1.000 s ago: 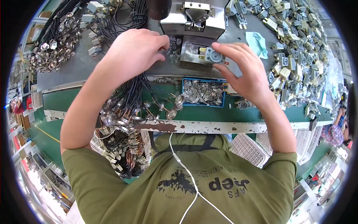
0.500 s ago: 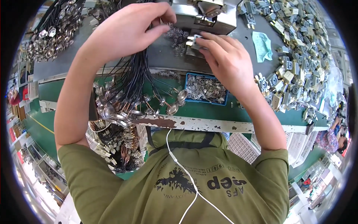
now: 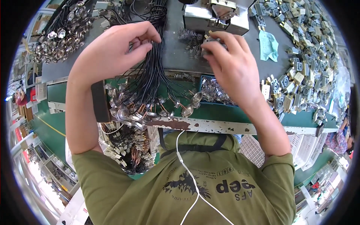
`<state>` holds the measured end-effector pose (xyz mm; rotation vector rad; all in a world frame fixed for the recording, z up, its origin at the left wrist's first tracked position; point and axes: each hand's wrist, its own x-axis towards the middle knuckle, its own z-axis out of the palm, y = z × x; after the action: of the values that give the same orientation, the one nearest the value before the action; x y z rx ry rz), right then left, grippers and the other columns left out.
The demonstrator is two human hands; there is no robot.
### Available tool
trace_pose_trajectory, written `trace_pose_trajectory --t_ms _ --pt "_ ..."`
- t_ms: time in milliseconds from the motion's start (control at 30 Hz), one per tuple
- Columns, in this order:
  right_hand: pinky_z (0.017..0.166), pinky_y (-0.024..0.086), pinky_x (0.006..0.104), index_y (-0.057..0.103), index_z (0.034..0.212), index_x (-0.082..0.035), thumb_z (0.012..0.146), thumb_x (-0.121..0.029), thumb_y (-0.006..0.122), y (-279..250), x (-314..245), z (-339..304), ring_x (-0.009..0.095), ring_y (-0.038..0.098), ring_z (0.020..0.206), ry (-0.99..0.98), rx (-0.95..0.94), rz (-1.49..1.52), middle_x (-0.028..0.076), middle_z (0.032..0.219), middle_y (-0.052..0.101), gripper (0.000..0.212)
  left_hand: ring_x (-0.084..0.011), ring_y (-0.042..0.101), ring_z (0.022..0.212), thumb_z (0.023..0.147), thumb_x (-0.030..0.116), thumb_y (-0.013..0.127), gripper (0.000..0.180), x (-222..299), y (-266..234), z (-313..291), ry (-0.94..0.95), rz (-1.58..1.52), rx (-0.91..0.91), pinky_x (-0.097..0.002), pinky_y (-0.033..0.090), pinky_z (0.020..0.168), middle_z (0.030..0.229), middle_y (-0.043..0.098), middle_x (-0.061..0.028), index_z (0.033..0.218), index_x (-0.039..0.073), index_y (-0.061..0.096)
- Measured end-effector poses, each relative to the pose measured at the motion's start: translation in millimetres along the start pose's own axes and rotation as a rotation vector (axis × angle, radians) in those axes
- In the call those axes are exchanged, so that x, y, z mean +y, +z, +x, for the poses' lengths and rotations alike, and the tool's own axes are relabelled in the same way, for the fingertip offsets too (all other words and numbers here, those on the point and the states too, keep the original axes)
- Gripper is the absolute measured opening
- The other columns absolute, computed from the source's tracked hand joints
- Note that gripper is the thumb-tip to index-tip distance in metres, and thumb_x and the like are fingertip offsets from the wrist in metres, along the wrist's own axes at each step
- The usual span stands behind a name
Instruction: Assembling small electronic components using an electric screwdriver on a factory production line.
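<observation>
My left hand (image 3: 118, 48) is at the hanging bundle of black wires (image 3: 153, 63), its fingers half curled and thumb and forefinger slightly apart. Nothing shows between those two tips. Metal cup-shaped discs (image 3: 123, 113) end the wires at the front of the bench. My right hand (image 3: 234, 60) grips a small grey block with brass prongs (image 3: 208, 39), partly hidden by the fingers. Beside it lies a loose heap of small coil springs (image 3: 193, 39). Under my right wrist sits a blue tray (image 3: 215, 103) of small metal pieces, partly covered.
A metal fixture (image 3: 198, 18) stands at the back. Many grey blocks with prongs (image 3: 298, 77) pile up on the right, beside a pale green cloth (image 3: 268, 45). More wired discs (image 3: 58, 48) lie at the far left. A chipped white edge (image 3: 210, 125) runs along the bench front.
My left hand has moved left, from the springs to the black wires. My right hand stays by the springs with the block, now turned more under the fingers. The whole view has shifted slightly.
</observation>
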<state>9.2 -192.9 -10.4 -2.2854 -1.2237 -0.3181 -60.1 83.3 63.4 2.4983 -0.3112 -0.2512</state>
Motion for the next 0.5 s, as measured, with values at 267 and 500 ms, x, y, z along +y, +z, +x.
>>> trace_pose_trajectory --t_ms 267,500 --pt "0.094 0.055 0.0408 0.070 0.112 -0.008 0.086 -0.002 0.074 -6 40 -10 0.030 0.067 0.113 -0.024 -0.114 0.190 0.006 0.127 0.071 0.027 -0.0091 0.048 0.064 0.095 0.005 0.063 0.016 8 11 6 -0.014 -0.019 -0.025 -0.0283 0.039 0.059 0.075 0.055 -0.0029 0.111 0.001 0.066" --pt "0.103 0.053 0.0426 0.075 0.113 -0.009 0.081 0.002 0.071 6 44 -19 0.030 0.061 0.131 -0.174 -0.017 0.032 0.008 0.136 0.068 0.033 -0.0116 0.050 0.068 0.095 0.005 0.063 0.016 7 15 10 -0.061 -0.051 -0.040 -0.0288 0.041 0.062 0.079 0.058 -0.0043 0.110 0.001 0.066"
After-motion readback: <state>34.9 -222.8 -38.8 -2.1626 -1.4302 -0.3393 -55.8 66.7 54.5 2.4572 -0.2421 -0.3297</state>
